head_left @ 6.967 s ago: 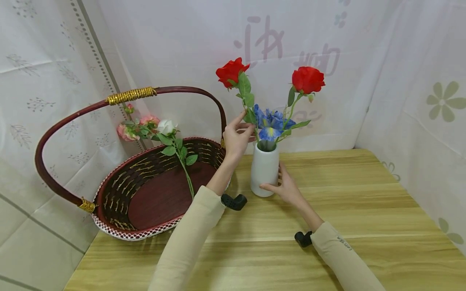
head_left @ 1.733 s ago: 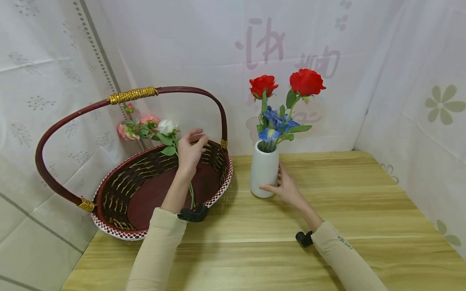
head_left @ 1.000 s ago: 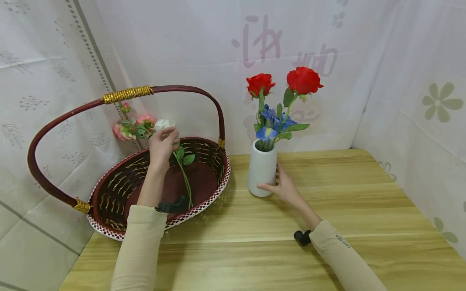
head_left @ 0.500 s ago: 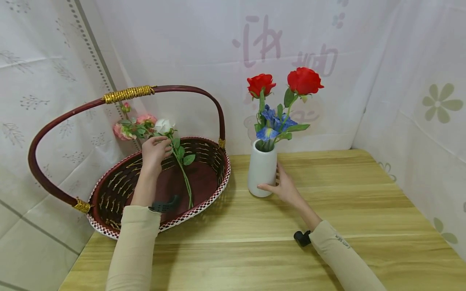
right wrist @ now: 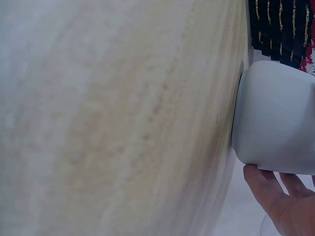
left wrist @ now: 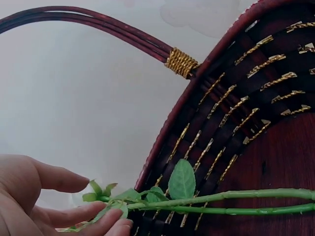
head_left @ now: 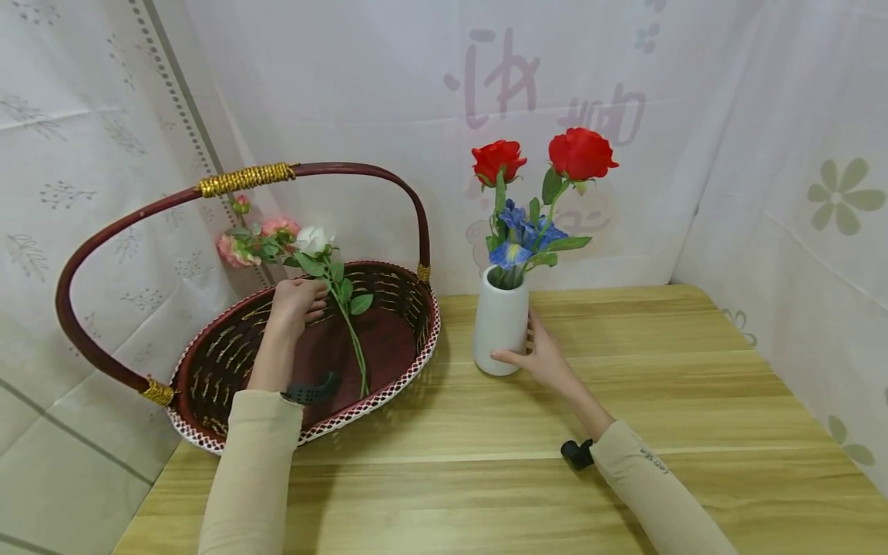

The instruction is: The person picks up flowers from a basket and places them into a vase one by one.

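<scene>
White rose just ahead of the left grip

Its bloom (head_left: 314,240) lies past the far rim of the basket (head_left: 388,347), beside pink flowers (head_left: 238,250). Green stems (head_left: 356,347) slant from there down into the basket, to the right of the left grip (head_left: 295,301), whose fingers are parted, leaves at their tips. The right grip (head_left: 548,361) holds the white vase (head_left: 501,327) low on its side; upright on the desk (head_left: 659,354), it carries two red roses (head_left: 583,154) and blue blooms (head_left: 512,253).
</scene>
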Available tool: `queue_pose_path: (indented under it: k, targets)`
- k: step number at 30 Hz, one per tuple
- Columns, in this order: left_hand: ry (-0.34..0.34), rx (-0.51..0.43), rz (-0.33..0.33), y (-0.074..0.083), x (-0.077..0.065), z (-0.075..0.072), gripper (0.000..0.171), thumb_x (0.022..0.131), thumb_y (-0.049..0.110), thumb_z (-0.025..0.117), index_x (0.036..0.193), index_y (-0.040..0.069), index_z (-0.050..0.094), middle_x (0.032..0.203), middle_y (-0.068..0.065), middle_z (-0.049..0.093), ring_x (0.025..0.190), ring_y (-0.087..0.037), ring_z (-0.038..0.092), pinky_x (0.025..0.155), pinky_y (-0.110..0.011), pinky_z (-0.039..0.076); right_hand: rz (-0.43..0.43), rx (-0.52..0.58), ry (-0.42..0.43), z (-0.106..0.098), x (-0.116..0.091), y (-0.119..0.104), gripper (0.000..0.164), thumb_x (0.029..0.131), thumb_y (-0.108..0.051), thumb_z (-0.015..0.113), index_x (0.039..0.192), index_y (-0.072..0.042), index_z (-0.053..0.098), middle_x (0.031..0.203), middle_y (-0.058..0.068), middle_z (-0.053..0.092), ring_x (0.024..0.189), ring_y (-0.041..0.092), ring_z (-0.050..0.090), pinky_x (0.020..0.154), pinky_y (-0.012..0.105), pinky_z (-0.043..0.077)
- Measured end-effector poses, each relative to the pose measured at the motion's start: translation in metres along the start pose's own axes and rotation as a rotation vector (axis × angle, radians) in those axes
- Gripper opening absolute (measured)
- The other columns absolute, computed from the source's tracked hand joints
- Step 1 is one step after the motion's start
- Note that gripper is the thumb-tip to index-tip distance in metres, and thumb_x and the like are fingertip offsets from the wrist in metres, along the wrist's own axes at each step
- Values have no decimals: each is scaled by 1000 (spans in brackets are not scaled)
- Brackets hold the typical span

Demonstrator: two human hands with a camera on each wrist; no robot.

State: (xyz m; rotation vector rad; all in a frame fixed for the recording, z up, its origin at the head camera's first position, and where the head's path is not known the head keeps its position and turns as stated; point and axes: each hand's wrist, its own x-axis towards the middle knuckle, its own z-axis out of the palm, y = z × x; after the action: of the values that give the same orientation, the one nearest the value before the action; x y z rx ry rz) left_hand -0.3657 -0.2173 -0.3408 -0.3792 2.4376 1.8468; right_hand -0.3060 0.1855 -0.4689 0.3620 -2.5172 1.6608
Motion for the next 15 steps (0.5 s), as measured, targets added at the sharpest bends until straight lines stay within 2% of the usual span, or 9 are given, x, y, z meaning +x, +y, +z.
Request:
queue_pose_path:
  k: [9,15]
  targets:
    - [-76,86,-3,-5,5,-1,56,107,22,46,153,-8,32,128,-19,52,75,-7,56,68,-19,55,-30,11,4,0,1,4,104,85,-20,85,162,-12,15,154,23,38,134,47,45,105,62,45]
    - [-110,85,-19,-8,11,2,53,108,19,45,150,-11,35,140,-31,50,76,-5,62,74,-21,58,-17,11,5,1,2,4,102,86,-21,84,161,-10,17,150,25,40,132,48,47,104,62,45]
